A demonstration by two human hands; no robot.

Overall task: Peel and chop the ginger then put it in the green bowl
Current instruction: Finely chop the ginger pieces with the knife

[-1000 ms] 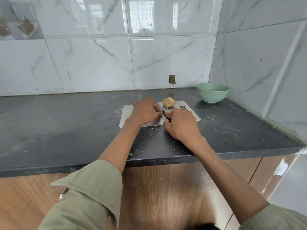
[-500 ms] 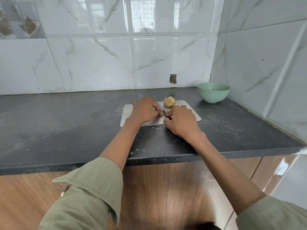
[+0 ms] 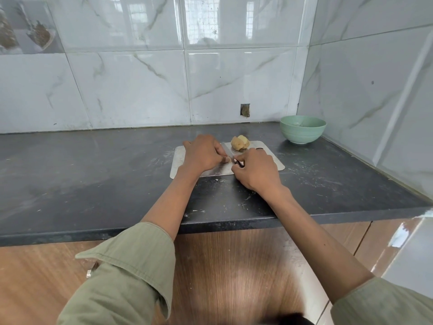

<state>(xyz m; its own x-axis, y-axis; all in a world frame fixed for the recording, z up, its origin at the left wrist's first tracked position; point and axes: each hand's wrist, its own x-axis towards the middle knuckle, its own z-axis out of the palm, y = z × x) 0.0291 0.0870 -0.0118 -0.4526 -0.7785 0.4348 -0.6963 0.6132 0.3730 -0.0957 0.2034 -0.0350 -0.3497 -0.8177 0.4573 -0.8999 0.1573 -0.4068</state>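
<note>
1. The person's left hand has curled fingers that cover whatever it pins on the flat metal cutting board; cannot tell what is under them.
2. The steel-bladed knife has its black handle buried in the right hand; only a short stretch of blade shows beyond the grip.
3. The inside of the pale green ceramic bowl, well right of the grip, is too small to read.
4. Both olive sleeves are cut off at the bottom edge.

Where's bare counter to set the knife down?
Bare counter left of the cutting board, and between board and green bowl. Crowded mid-board: left hand, right hand, knife, ginger.
</note>
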